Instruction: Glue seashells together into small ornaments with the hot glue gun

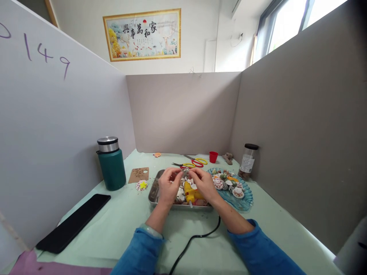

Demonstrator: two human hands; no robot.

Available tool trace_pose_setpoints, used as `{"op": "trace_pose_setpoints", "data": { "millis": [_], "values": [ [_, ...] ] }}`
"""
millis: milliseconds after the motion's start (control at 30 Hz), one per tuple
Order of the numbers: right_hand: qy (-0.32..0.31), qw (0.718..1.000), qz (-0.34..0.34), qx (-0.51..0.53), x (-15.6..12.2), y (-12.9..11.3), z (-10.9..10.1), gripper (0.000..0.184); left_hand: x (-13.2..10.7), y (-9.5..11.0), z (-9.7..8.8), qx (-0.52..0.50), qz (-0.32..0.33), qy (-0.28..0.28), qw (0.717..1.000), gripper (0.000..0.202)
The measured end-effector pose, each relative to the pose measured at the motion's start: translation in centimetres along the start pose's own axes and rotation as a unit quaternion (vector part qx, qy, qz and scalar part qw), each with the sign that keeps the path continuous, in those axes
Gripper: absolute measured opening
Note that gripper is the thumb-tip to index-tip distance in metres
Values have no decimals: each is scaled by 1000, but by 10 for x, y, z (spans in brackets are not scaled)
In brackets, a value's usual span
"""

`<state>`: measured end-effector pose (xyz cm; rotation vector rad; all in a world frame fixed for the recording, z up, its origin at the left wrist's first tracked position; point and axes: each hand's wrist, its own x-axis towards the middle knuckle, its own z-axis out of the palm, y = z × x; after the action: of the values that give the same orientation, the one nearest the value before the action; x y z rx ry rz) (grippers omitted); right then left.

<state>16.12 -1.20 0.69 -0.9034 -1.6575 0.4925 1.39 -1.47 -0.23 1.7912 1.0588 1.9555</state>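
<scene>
My left hand (169,185) and my right hand (204,185) meet above a metal tray (183,208), thumbs and fingertips pinched together. Between them is a small speckled, greyish-white piece (185,171), perhaps a cluster of shell bits; its kind is too small to make out. Below, a yellow hot glue gun (189,193) lies in the tray with its nozzle toward me, among white and brown shells (180,194). A black cord (197,236) runs from near the tray toward me. Right of my right hand, a blue scalloped plate (243,204) holds shells and stones.
Two pairs of scissors (197,162), a red cup (213,157) and a lidded jar (247,162) stand or lie behind. On the left are a green bottle (111,168), brown card (138,175), flower-like disc (141,185) and black flat object (74,221). Partition walls (183,114) enclose the table.
</scene>
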Motion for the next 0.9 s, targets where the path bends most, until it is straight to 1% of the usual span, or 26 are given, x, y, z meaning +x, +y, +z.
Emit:
{"op": "trace_pose_setpoints", "data": {
  "millis": [67,167,267,367,467,533,633,700,767,900],
  "values": [
    [-8,1000,21,20,2,1,-1,26,2,-1,0,-43,-64,3,997,20],
    [-34,997,39,52,3,5,-1,26,4,0,0,-139,-161,-38,977,32],
    [-45,996,33,63,2,7,0,25,3,1,1,-203,-204,-92,953,39],
    [-57,996,26,68,0,4,2,24,2,1,2,-229,-227,-117,939,38],
    [-69,996,14,50,-2,1,3,26,3,2,2,-246,-238,-120,932,35],
    [-66,997,-3,29,-2,0,3,26,3,4,2,-251,-241,-111,931,36],
    [-29,999,-17,4,0,0,0,26,5,6,1,-245,-240,-94,935,38],
    [8,1000,-20,-6,1,0,-2,26,5,5,2,-230,-232,-86,941,37],
    [31,999,-34,-13,1,0,-3,25,5,4,3,-206,-213,-84,952,35],
    [41,995,-87,-22,-1,-4,-1,19,3,-3,4,-115,-159,-84,977,32]
  ]
}}
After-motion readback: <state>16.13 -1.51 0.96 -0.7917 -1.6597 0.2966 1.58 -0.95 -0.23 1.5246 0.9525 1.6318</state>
